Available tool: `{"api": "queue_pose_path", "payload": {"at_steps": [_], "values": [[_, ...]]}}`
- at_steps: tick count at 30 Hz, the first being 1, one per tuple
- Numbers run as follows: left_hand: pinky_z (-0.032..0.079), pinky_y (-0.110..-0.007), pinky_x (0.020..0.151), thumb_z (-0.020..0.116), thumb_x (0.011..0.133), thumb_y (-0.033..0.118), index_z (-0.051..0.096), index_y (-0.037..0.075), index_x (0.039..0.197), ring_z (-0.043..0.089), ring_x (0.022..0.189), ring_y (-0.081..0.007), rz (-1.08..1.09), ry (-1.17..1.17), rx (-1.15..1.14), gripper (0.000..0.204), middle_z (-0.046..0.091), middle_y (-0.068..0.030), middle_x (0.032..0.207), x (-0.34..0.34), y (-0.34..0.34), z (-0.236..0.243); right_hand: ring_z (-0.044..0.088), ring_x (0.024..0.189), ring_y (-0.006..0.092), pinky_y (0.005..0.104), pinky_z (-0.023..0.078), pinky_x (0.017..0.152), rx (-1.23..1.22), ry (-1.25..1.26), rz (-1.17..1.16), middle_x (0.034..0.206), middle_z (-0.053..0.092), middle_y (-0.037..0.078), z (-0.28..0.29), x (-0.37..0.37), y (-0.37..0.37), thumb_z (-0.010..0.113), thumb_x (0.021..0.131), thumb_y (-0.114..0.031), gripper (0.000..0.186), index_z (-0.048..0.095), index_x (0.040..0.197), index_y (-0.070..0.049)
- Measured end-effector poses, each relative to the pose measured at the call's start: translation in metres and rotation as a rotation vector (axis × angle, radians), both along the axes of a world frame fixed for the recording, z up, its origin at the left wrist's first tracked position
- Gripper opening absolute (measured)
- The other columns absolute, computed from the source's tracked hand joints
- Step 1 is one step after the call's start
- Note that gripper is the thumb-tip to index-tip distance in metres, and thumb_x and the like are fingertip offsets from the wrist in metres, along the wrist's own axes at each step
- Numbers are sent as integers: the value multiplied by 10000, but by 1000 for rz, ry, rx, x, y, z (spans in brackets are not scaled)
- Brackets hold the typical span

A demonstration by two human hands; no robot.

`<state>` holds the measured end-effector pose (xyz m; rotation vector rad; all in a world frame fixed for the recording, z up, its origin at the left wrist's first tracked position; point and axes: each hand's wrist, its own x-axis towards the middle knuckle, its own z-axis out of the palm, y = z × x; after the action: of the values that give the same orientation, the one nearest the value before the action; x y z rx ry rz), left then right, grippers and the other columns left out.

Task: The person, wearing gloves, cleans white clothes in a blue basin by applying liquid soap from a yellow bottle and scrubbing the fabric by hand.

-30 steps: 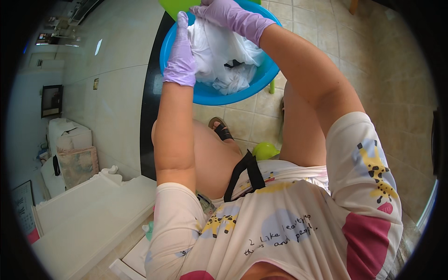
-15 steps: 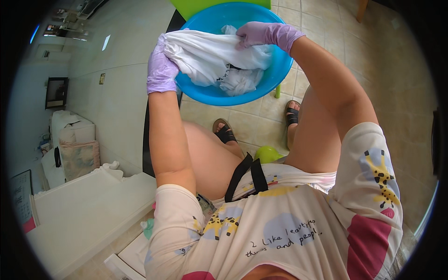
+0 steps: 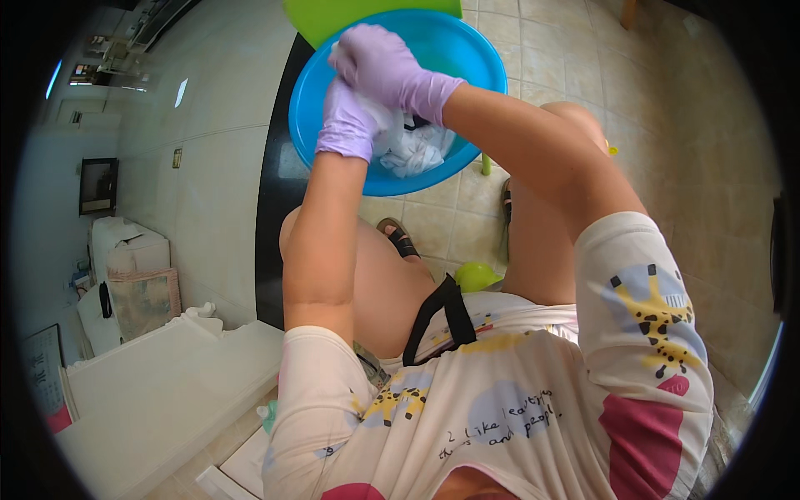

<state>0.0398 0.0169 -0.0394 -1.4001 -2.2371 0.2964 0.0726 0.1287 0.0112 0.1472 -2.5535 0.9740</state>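
Note:
Both my hands wear lilac rubber gloves and meet over the left part of a round blue basin (image 3: 492, 62). My right hand (image 3: 379, 71) is closed on bunched white cloth, its fist on top. Just beneath and nearer to me, my left hand (image 3: 344, 121) grips the same white cloth (image 3: 383, 122); its fingers are partly hidden by the right hand. The rest of the cloth (image 3: 415, 152), with a dark printed patch, hangs and lies crumpled in the basin. What kind of garment it is, I cannot tell.
Behind the basin rises a bright green chair back or panel (image 3: 333, 15). A green round seat (image 3: 477, 276) shows between my legs. At left stand a white cabinet (image 3: 167, 392) and a pale wall (image 3: 200, 167). Beige floor tiles (image 3: 550, 50) lie to the right.
My right hand has moved left onto the left one, and the left has shifted right. The cloth, stretched between them before, is now bunched up in both hands.

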Motion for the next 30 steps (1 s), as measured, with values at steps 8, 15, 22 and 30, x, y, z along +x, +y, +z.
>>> {"api": "queue_pose_path", "payload": {"at_steps": [8, 15, 22, 30], "values": [[398, -310, 957, 476, 885, 333, 482, 98, 1218, 512, 1083, -209, 578, 221, -552, 408, 538, -102, 1145, -14, -15, 1, 603, 750, 319, 362, 476, 749, -179, 544, 184, 793, 625, 181, -12, 24, -47, 554, 821, -228, 243, 590, 900, -1], [312, -300, 1028, 307, 951, 346, 400, 99, 1318, 409, 1229, -179, 304, 1518, -880, 452, 456, -79, 1319, -41, -6, -41, 637, 798, 241, 348, 498, 742, -600, -236, -124, 870, 651, 129, -3, -29, -1, 609, 824, -287, 307, 600, 968, -17], [322, -310, 1024, 321, 941, 342, 418, 103, 1300, 415, 1228, -184, 442, 1964, -999, 443, 461, -71, 1321, -30, -40, -16, 613, 836, 278, 333, 485, 796, -373, -233, 221, 874, 627, 151, 2, 30, -67, 647, 764, -202, 262, 623, 962, -32], [371, -324, 985, 355, 926, 300, 482, 104, 1230, 465, 1179, -196, 277, 1829, -787, 384, 505, -72, 1272, -44, -2, -48, 635, 836, 254, 302, 495, 767, -835, -160, -161, 866, 637, 136, -32, -33, 3, 643, 788, -155, 266, 566, 1009, -28]]}}
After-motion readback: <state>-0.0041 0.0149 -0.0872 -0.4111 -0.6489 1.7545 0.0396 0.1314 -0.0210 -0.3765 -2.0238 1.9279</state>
